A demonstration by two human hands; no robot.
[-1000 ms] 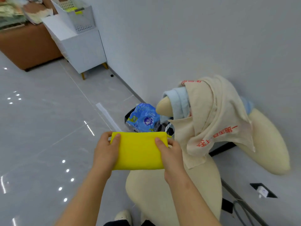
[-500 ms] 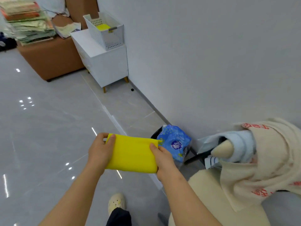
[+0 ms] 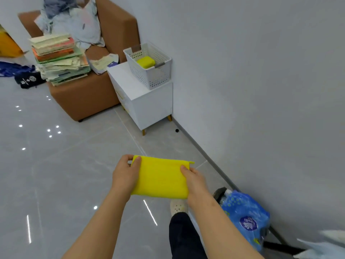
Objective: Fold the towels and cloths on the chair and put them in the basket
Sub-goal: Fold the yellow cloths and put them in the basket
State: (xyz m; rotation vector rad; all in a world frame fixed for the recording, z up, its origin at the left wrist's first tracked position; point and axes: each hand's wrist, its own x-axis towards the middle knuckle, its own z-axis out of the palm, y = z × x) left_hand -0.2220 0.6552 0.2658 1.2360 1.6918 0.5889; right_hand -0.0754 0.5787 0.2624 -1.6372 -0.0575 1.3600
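Head: yellow cloth; blue bag logo illegible

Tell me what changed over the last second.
The person turned from the chair, no longer seen, toward the white basket on the cabinet, carrying the folded yellow cloth along. The blue bag slid to the view's lower right. Unchanged: left hand and right hand keep the same grip on the cloth's ends; it stays folded.

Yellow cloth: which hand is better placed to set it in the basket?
Right, narrowly. Both hands grip the folded yellow cloth alike, left hand and right hand at opposite ends, but the basket sits on the white cabinet against the wall running along the right side.
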